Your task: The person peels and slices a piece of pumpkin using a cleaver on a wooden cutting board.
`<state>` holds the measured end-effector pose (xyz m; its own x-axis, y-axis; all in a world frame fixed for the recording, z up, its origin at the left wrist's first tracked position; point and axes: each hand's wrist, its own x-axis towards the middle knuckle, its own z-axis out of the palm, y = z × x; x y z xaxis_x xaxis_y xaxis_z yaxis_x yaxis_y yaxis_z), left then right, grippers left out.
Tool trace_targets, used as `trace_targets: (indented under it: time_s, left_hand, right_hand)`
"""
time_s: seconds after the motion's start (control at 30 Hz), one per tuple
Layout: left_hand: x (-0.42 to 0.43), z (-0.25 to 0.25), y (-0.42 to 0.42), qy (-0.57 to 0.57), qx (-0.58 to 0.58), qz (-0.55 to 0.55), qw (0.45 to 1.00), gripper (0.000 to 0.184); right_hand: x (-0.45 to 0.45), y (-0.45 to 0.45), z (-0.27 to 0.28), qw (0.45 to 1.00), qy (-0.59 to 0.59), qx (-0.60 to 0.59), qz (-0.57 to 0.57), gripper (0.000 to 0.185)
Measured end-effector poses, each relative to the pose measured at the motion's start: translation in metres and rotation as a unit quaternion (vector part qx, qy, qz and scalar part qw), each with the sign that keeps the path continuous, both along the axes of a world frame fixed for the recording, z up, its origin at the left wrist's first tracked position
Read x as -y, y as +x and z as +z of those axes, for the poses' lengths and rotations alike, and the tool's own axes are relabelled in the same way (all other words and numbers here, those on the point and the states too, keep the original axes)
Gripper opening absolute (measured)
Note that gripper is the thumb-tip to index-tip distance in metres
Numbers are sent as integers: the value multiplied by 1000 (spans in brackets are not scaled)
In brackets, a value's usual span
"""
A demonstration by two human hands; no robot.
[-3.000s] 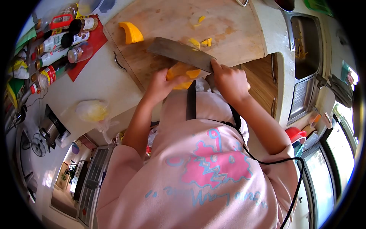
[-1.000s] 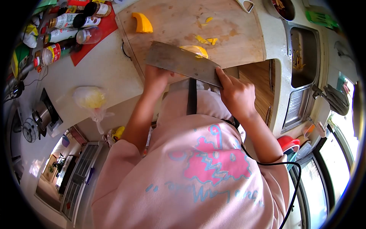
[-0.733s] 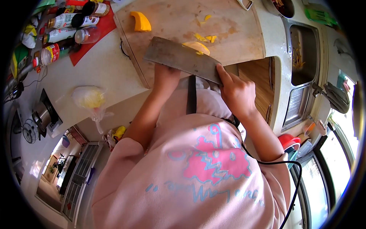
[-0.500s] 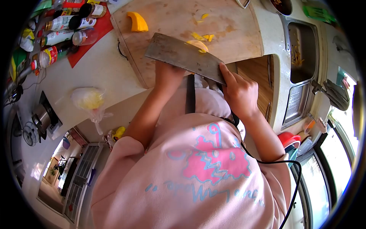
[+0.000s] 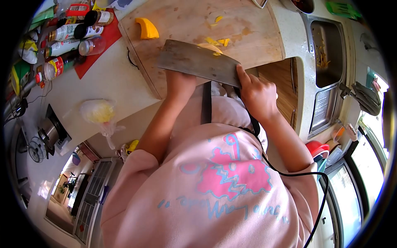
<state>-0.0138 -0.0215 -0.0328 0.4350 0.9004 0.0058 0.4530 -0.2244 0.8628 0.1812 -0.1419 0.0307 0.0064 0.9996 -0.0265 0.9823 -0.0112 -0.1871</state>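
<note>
Presently, the right hand point(image 5: 258, 91) grips the cleaver point(image 5: 198, 62); the blade hides the left hand's point(image 5: 181, 82) fingers, hold indeterminable. 1 orange wedge point(image 5: 147, 29) lies apart, near the board's point(image 5: 182, 18) left edge.

We've got a big, stained wooden chopping board point(image 5: 182, 20) on our pale countertop point(image 5: 111, 74). On the board we can see one chunky pumpkin wedge point(image 5: 147, 29) at the far left, plus some yellow scraps point(image 5: 224, 41) around the middle. Left of it, our red mat point(image 5: 108, 37) has bottles and jars point(image 5: 92, 45) crowded on and beside it. Nearer, there's a clear plastic bag point(image 5: 98, 111) with something yellow inside, its tail hanging off the counter edge.
</note>
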Motion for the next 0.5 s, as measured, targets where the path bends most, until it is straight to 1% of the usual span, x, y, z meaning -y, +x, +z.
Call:
trace_targets:
  time_s: [0.07, 0.23, 0.33, 0.43, 0.5]
  left_hand:
    - [0, 0, 0, -11, 7, 9, 1000, 26]
    - [-3, 5, 4, -9, 30, 15, 999, 26]
    - [-4, 11, 8, -19, 30, 21, 999, 24]
    - [-5, 22, 16, -49, 64, 20, 997, 18]
    - [3, 26, 21, -68, 22, 5, 997, 14]
  right_hand:
    - [1, 2, -1, 1000, 13, -14, 2, 47]
    - [-3, -2, 2, 1000, 2, 0, -6, 43]
    - [-6, -5, 6, 1000, -11, 2, -5, 42]
    - [-10, -9, 13, 1000, -22, 6, -12, 41]
    - [-16, -13, 19, 999, -35, 7, -20, 42]
